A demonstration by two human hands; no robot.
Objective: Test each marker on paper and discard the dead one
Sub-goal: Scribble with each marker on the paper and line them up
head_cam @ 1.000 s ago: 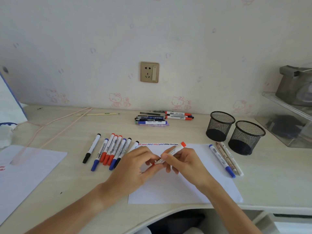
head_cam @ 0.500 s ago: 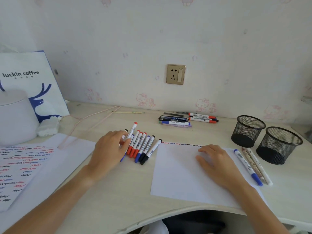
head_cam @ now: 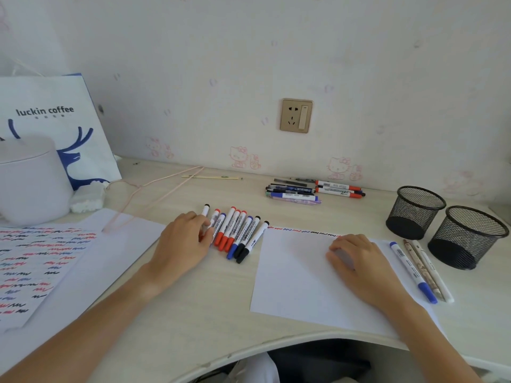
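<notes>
Item logged: the red-capped marker (head_cam: 213, 220) I had watched being worked between both hands over the sheet a second earlier now lay back in the marker row (head_cam: 235, 233), at its left end, just beside the black-capped one. I recorded the left hand (head_cam: 181, 244) resting over that end of the row, fingers (head_cam: 203, 221) loosely curled against the marker barrels; whether they were pinching one I could not tell, since the hand hid the lower halves. The right hand (head_cam: 356, 261) had let go and lay palm down on the test paper (head_cam: 293, 283), fingers relaxed and holding nothing, just below the line of red, blue and black squiggles (head_cam: 301, 231) along the sheet's far edge. My judgement: one test was finished, that marker passed, and the next was about to be chosen from the row. Further out on the tabletop (head_cam: 221, 308): a blue marker (head_cam: 412, 272) and two pale pens to the right of the sheet, two mesh cups (head_cam: 445, 225) beyond them, a separate pile of pens (head_cam: 312, 190) by the wall, and a scribble-filled sheet (head_cam: 33, 266) at the far left.
</notes>
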